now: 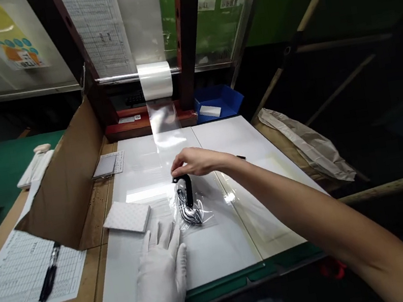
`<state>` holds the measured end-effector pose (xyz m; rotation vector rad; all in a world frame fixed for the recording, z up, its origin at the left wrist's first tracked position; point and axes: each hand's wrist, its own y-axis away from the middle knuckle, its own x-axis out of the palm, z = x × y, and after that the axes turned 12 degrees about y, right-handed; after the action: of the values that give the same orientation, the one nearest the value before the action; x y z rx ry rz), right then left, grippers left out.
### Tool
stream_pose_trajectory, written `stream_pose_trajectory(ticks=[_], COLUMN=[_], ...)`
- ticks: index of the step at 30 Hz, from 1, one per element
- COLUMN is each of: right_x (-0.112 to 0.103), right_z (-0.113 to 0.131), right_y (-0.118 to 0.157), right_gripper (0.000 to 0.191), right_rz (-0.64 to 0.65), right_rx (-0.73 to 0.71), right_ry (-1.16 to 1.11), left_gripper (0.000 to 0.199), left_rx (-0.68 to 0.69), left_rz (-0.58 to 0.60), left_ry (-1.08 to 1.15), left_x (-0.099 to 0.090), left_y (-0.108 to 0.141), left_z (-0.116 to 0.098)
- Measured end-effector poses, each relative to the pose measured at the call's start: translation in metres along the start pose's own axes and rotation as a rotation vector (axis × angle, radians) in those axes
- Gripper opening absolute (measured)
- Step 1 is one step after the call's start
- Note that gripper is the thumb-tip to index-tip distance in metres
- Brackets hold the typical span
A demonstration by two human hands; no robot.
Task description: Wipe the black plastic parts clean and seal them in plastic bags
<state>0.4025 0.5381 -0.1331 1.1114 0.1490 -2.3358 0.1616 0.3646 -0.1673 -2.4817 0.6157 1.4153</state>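
Observation:
My right hand is bare and pinches the top of a black curved hook that stands up out of a clear plastic bag. Coiled metal parts lie inside the bag. My left hand wears a white cotton glove and rests flat, fingers spread, on the white board, with its fingertips at the bag's lower left edge. A strip of clear film runs down from a film roll on a metal rod onto the board.
A cardboard panel stands left of the board, with a dotted white card nearby. A printed form and black pen lie at the left. A blue bin stands behind; a crumpled paper bag lies right.

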Motion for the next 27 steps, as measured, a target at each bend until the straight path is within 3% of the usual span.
stream_pose_trajectory(ticks=[5,8,12,15,21,27], right_x=[0.033,0.042,0.038,0.032,0.037,0.044], right_z=[-0.019,-0.021,-0.028,-0.052,-0.111,-0.128], right_y=[-0.030,-0.022,0.005,0.028,0.062,0.068], right_gripper=[0.010,0.016,0.024,0.021,0.031,0.028], right_rz=[0.051,-0.116,-0.428,-0.534,-0.544,-0.503], right_rx=[-0.005,0.064,0.201,0.311,0.477,0.530], right_ry=[-0.038,-0.022,0.026,0.091,0.234,0.243], left_gripper=[0.036,0.038,0.043,0.043,0.042,0.029], left_rx=[-0.018,0.025,0.107,0.112,0.129,0.115], left_rz=[-0.161,-0.198,-0.110,0.027,0.169,0.278], left_ry=[0.076,0.089,0.034,-0.003,-0.068,-0.171], left_x=[-0.003,-0.010,-0.017,-0.016,-0.010,-0.020], left_y=[0.001,-0.019,-0.067,-0.099,-0.138,-0.176], left_z=[0.007,0.001,-0.012,-0.019,-0.008,0.002])
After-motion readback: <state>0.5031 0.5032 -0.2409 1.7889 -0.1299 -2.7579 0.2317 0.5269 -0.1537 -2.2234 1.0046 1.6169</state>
